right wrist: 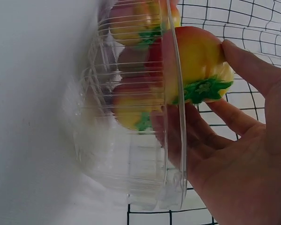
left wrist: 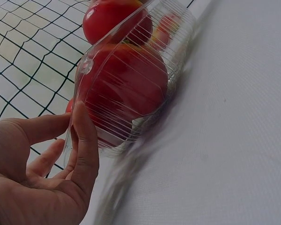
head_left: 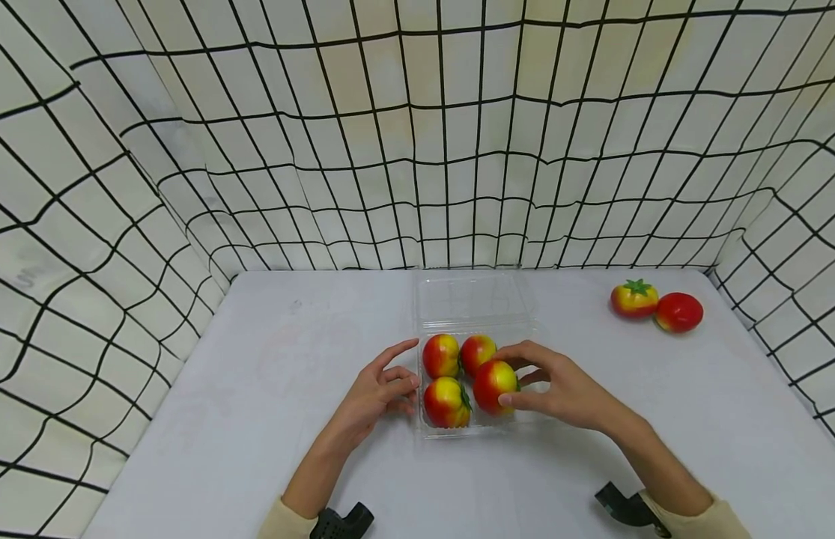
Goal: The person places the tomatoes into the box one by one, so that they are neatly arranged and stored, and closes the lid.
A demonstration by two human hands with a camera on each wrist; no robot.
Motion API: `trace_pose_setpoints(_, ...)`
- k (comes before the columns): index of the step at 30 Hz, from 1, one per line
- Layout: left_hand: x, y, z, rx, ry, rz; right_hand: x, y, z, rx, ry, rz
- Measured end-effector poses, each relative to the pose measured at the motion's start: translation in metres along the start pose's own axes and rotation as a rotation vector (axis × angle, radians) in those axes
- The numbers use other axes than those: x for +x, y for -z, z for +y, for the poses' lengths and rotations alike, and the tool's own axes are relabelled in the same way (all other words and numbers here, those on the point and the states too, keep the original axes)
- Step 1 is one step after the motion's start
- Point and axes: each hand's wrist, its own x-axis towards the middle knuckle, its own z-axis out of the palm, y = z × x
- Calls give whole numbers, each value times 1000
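A clear plastic clamshell box (head_left: 457, 433) lies on the white table with its lid (head_left: 474, 299) folded back. Three red-and-yellow tomatoes sit in it: back left (head_left: 440, 355), back right (head_left: 477, 353) and front left (head_left: 447, 402). My right hand (head_left: 559, 385) grips another tomato (head_left: 495, 385) between thumb and fingers, at the front right of the box. In the right wrist view this tomato (right wrist: 196, 61) stands partly above the rim, its green leaves facing the palm. My left hand (head_left: 373, 400) is at the box's left side, fingertips right at the rim (left wrist: 77, 89).
Two more tomatoes lie side by side at the back right of the table, one (head_left: 635, 299) with its leaves up, the other (head_left: 678, 312) showing its red side. Black netting (head_left: 451, 157) hangs along the back and both sides.
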Motion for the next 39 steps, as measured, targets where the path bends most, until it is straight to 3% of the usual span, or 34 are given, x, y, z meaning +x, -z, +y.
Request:
trace_pose_setpoints(7,1,0,-1,8,-3,1,2,-5,3,-21,-2,-25)
trace_pose_setpoints(16,1,1,-3,15,-6,-5,2,-11,7,31,-38,-65)
trace_pose_setpoints(39,2,0,0,-1,2,-18,3,-11,9,29,-70,-73)
